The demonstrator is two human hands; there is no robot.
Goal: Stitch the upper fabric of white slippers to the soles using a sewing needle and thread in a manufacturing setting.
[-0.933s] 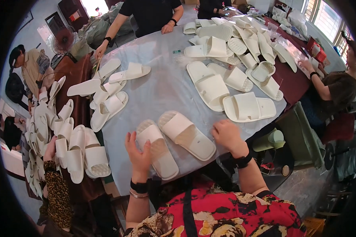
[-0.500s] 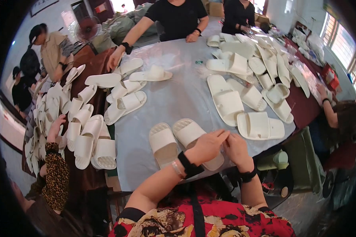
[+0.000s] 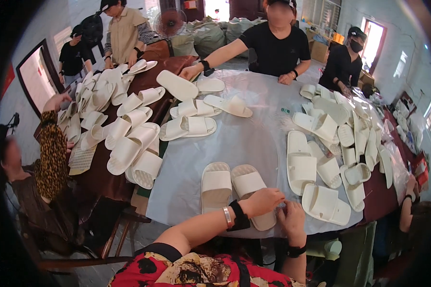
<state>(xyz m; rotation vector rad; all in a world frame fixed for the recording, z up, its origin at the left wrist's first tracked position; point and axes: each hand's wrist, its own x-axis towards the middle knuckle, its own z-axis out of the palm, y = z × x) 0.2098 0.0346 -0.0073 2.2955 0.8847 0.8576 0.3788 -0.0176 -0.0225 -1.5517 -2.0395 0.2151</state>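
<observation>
Two white slippers (image 3: 232, 189) lie side by side at the near edge of a round table (image 3: 244, 138) under grey sheeting. The left hand (image 3: 263, 201) rests curled on the right slipper's heel; the right hand (image 3: 292, 221), fingers bent together, touches beside it. More slippers (image 3: 321, 167) crowd the right edge; seated people (image 3: 277, 43) ring the far side.

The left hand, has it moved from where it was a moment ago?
Yes. The left hand has crossed rightward over the pair of white slippers, from the left slipper's outer side to the right slipper's heel, beside the right hand.
</observation>
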